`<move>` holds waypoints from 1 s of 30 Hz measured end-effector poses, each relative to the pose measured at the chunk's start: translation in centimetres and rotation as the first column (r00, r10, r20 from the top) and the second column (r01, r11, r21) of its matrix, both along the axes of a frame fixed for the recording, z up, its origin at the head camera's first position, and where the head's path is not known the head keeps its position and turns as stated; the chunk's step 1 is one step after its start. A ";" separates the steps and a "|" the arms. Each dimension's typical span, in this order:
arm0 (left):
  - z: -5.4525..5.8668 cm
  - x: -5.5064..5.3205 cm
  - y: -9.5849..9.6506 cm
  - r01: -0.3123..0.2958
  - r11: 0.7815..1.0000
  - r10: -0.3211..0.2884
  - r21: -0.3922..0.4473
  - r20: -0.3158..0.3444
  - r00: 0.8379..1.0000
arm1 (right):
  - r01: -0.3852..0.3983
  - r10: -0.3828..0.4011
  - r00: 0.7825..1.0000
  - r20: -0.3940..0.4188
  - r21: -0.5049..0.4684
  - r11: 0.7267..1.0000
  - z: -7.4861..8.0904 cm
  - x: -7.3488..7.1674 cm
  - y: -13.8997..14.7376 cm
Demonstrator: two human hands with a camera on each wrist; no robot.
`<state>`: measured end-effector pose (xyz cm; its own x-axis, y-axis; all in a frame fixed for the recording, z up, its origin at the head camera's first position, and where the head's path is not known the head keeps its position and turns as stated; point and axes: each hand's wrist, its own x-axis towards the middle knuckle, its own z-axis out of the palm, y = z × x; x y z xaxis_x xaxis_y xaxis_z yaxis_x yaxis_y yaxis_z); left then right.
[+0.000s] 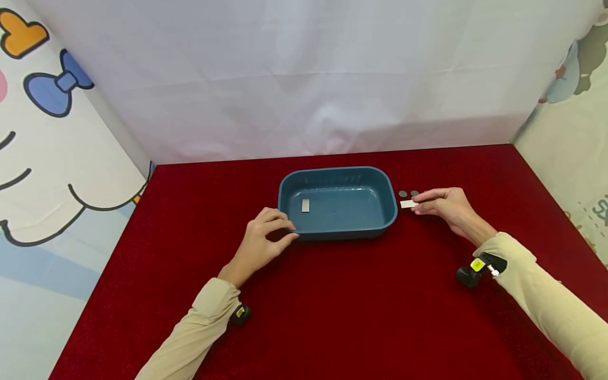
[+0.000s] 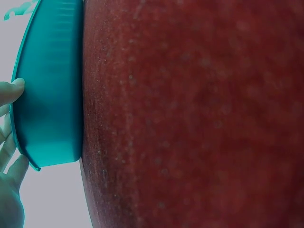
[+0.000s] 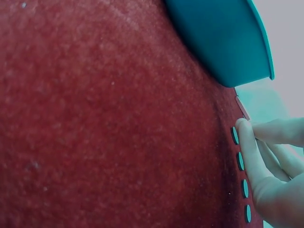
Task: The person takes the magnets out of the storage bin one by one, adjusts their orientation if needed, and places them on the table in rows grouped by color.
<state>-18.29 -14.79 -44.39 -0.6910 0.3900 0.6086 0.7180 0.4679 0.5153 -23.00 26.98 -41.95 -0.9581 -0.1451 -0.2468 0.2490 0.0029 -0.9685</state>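
A blue plastic basin (image 1: 336,232) stands on the red cloth, and a small pale rectangular piece (image 1: 305,205) lies inside on its left. At the basin's front left corner my left hand (image 1: 264,237) pinches the rim, the thumb (image 2: 18,86) against the outer wall in the left wrist view. Just right of the basin, my right hand (image 1: 445,207) pinches a white rectangular piece (image 1: 407,203) by its right end, between thumb and fingers. The piece is low over the cloth; whether it touches it I cannot tell.
Small flat grey discs (image 1: 402,193) lie behind the right hand, partly hidden in the head view. The right wrist view shows several discs (image 3: 240,161) in a row. A white curtain (image 1: 304,95) hangs behind the red-covered table (image 1: 342,306).
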 end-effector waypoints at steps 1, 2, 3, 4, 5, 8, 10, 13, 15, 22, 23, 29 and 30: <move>0.0 0.0 0.0 0.001 1.000 -0.001 -0.001 0.002 1.000 | 0.000 0.000 1.000 0.002 0.010 1.000 -0.1 0.0 0.0; 0.0 0.0 0.0 0.003 1.000 -0.003 -0.001 0.003 1.000 | 0.002 -0.002 1.000 0.002 0.019 1.000 -0.2 -0.1 0.0; 0.1 0.0 0.0 0.006 1.000 -0.006 -0.002 0.002 1.000 | 0.003 -0.003 1.000 -0.001 0.030 1.000 -0.3 -0.1 0.0; 0.1 0.0 0.0 0.009 1.000 -0.009 -0.002 0.003 1.000 | 0.006 -0.006 1.000 -0.001 0.038 0.999 -0.3 -0.2 0.0; 0.1 0.0 0.0 0.012 1.000 -0.012 -0.001 0.001 1.000 | 0.008 -0.007 1.000 -0.002 0.050 0.999 -0.5 -0.2 0.0; 0.1 0.0 0.0 0.014 1.000 -0.014 0.001 0.002 1.000 | 0.006 -0.005 1.000 -0.013 0.104 0.995 -0.7 -0.4 0.0; 0.0 0.0 0.0 0.012 1.000 -0.012 0.003 0.003 1.000 | 0.002 0.001 1.000 -0.020 0.149 0.989 -0.9 -0.4 -0.1; 0.0 0.0 -0.1 0.013 1.000 -0.013 0.007 0.002 1.000 | -0.008 0.015 0.999 -0.034 0.209 0.978 -0.9 -0.4 -0.3; 0.0 0.0 -0.1 0.015 1.000 -0.015 0.010 0.001 1.000 | -0.015 0.026 0.999 -0.044 0.244 0.970 -0.9 -0.4 -0.4; 0.1 0.2 -0.2 0.009 1.000 -0.009 0.007 0.003 1.000 | -0.036 0.100 0.988 -0.120 0.447 0.894 -0.8 0.0 -1.0; 0.1 0.2 -0.1 0.008 1.000 -0.008 0.004 0.004 1.000 | -0.034 0.110 0.985 -0.130 0.481 0.876 -0.8 0.0 -1.1; 0.1 0.1 0.0 0.011 1.000 -0.011 0.002 0.003 1.000 | 0.014 0.135 0.971 -0.196 0.614 0.789 -0.8 0.3 -1.2; 0.1 0.0 0.0 0.012 1.000 -0.012 0.003 0.003 1.000 | 0.024 0.134 0.969 -0.206 0.623 0.782 -0.7 0.3 -1.2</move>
